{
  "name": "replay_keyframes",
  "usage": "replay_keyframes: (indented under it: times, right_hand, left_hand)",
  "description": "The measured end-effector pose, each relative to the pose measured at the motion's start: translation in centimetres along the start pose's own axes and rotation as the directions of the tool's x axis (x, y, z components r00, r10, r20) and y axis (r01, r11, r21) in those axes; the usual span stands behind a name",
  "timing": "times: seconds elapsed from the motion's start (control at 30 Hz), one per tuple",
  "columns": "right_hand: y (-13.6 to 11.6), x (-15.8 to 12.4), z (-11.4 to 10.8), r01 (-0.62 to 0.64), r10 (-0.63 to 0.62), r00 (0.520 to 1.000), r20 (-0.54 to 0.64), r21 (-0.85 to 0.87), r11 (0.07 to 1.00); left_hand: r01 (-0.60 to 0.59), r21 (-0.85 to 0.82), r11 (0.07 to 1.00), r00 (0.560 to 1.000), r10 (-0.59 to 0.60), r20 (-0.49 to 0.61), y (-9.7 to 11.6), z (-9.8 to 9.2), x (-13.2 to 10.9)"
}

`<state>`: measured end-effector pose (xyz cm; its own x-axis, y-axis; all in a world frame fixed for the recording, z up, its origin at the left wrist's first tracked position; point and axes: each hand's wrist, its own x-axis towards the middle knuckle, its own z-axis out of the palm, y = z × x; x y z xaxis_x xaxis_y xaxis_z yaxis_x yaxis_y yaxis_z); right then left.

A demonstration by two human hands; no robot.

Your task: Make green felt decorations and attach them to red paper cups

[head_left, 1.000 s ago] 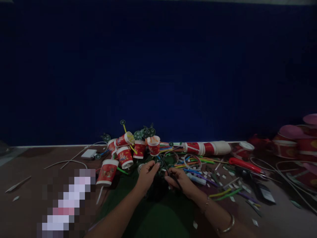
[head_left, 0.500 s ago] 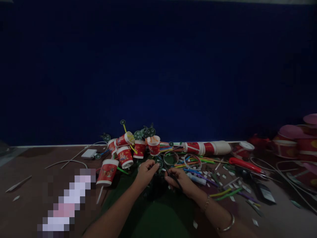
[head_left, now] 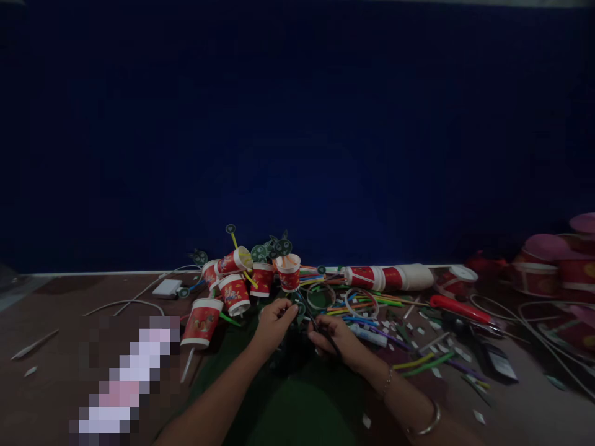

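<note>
My right hand (head_left: 335,337) is closed around the handles of black scissors (head_left: 317,324), whose blades point away and to the left. Between thumb and fingers, my left hand (head_left: 277,323) pinches a small dark green paper cutout (head_left: 301,308). The blades lie right beside the cutout; whether they touch it I cannot tell. Just beyond both hands stands a red and white paper cup (head_left: 288,273) with orange strips inside. A clear tape ring (head_left: 321,297) lies just past the scissors.
Several red paper cups (head_left: 201,323) stand and lie at the left. Stacked cups (head_left: 389,277) lie on their side behind the coloured sticks (head_left: 365,303). Paper scraps, a glue tube (head_left: 370,335) and a red-handled tool (head_left: 460,308) are at the right. White cables (head_left: 125,303) cross the table.
My right hand and the scissors have shifted very slightly. The cutout in my left hand sits at a slightly different angle. The surrounding things stay in place.
</note>
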<state>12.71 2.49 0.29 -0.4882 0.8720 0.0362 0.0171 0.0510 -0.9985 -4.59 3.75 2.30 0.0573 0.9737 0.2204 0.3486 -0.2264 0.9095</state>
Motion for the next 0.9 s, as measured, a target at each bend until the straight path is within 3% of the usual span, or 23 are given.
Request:
replay_keyframes:
  times: [0.33, 0.73, 0.9]
  right_hand:
    - [0.3, 0.0, -0.1, -0.07, 0.07, 0.998, 0.004, -0.05, 0.996]
    - [1.0, 0.2, -0.5, -0.144, 0.144, 0.99, 0.003, -0.041, 0.989]
    - [1.1, 0.4, -0.1, -0.098, 0.105, 0.99, -0.096, 0.081, 0.992]
  left_hand:
    - [-0.081, 0.085, 0.993, 0.997, 0.08, 0.023, -0.4, -0.7, 0.5]
    - [-0.007, -0.023, 1.0, 0.995, 0.009, 0.103, -0.3, -1.5, 0.9]
    - [-0.135, 0.112, 0.984, 0.97, 0.108, 0.216, -0.2, -1.0, 0.4]
